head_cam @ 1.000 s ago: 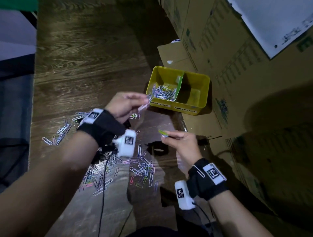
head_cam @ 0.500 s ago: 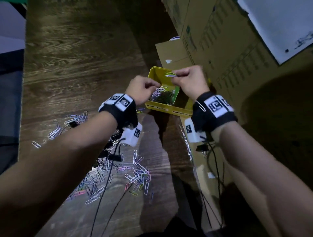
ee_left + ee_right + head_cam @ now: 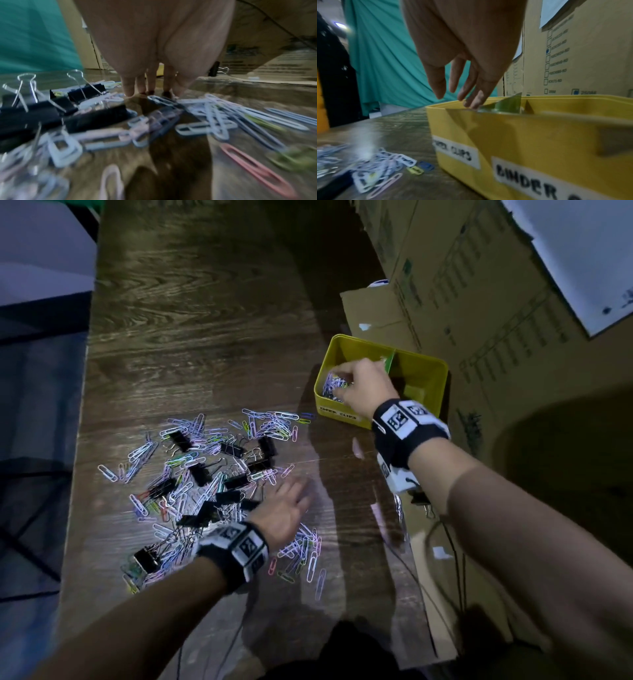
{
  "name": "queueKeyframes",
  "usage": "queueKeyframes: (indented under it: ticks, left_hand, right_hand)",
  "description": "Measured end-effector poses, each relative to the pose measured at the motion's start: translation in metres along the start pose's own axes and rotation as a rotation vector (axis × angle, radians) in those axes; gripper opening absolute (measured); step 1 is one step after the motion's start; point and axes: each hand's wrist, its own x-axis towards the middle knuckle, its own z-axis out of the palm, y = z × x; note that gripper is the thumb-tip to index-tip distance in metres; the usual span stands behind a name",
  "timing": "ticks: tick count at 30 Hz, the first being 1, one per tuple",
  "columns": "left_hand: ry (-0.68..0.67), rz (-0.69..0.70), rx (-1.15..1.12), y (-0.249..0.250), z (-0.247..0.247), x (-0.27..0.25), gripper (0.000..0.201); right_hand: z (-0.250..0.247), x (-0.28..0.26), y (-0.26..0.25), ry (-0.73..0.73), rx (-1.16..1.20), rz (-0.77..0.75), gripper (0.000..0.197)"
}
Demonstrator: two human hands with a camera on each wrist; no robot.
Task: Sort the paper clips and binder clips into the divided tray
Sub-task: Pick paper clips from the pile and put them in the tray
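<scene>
The yellow divided tray (image 3: 342,414) stands at the table's right, labelled "PAPER CLIPS" and "BINDER CLIPS" (image 3: 539,135). A green divider (image 3: 510,105) splits it. Several paper clips (image 3: 330,386) lie in the left compartment. My right hand (image 3: 356,378) hovers over that compartment with its fingers (image 3: 436,83) relaxed and nothing in them. A mixed pile of coloured paper clips (image 3: 205,440) and black binder clips (image 3: 180,440) covers the table. My left hand (image 3: 298,487) is low over the pile's right side, its straight fingers (image 3: 127,88) pointing down at the wood beside a paper clip (image 3: 161,100).
Tall cardboard boxes (image 3: 479,285) wall off the right side behind the tray. Flat cardboard (image 3: 370,309) lies beside it. One binder clip (image 3: 421,501) sits on cardboard under my right wrist. Cables (image 3: 455,577) trail near me. The table's left edge (image 3: 82,440) drops off.
Both hands were at the tray, the right pinching a paper clip. The left hand has come back down to the pile. The right hand has let go and stays over the tray.
</scene>
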Motion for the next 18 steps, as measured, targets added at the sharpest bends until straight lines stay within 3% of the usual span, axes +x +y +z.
queueKeyframes:
  ticks: [3,6,8,10,12,13,15,18]
  left_hand:
    - [0.073,0.036,-0.004,0.017,0.014,-0.030,0.065]
    - [0.024,0.030,-0.056,0.023,0.028,-0.059,0.060]
    - [0.071,0.019,-0.056,0.019,0.033,-0.071,0.050]
    - [0.146,-0.033,-0.050,0.013,0.034,-0.081,0.047]
    - [0.162,-0.133,-0.054,0.008,0.035,-0.091,0.059]
    - [0.150,-0.176,-0.057,0.007,0.036,-0.094,0.066]
    - [0.126,-0.193,-0.071,0.010,0.040,-0.096,0.075]
    - [0.119,-0.121,-0.161,0.021,0.039,-0.090,0.070]
  right_hand:
    - [0.014,-0.039,-0.006,0.082,0.131,-0.181,0.033]
    - [0.041,-0.088,-0.005,-0.025,0.251,-0.207,0.025]
    - [0.059,-0.122,0.003,-0.280,0.221,-0.093,0.021]
    - [0.080,-0.153,0.015,-0.627,0.070,0.042,0.021]
    - [0.101,-0.180,0.026,-0.896,-0.087,0.101,0.027]
    - [0.113,-0.191,0.028,-0.952,-0.119,0.094,0.029]
    - [0.132,-0.203,0.030,-0.873,-0.088,0.076,0.026]
    - [0.144,-0.207,0.026,-0.670,-0.038,0.119,0.026]
